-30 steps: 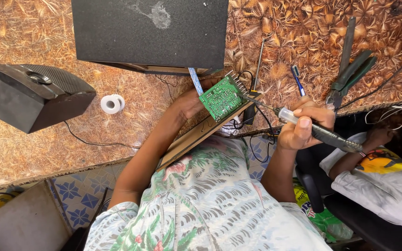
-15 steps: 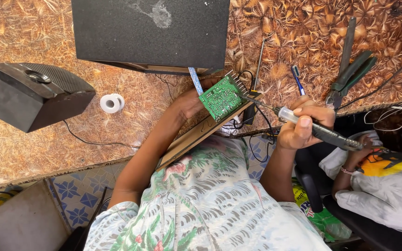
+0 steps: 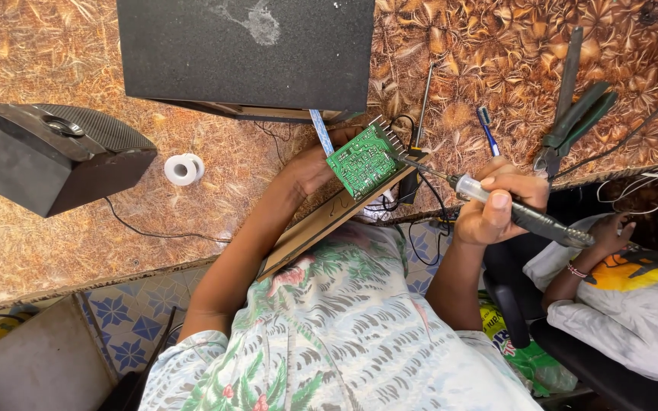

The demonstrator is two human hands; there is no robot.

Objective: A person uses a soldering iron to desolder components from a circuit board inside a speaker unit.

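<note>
1. The left hand (image 3: 315, 166) is mostly hidden behind the green circuit board (image 3: 362, 161); its grip cannot be made out.
2. The large black box (image 3: 245, 53) at the counter's far edge is cut off by the picture's top.
3. The soldering iron (image 3: 523, 215) tip is too thin to tell whether it touches the board.
4. A second person (image 3: 634, 304) is cut off at the right.

Open tabletop (image 3: 78, 251) left of the board; pliers (image 3: 573, 125) crowd the right.
</note>
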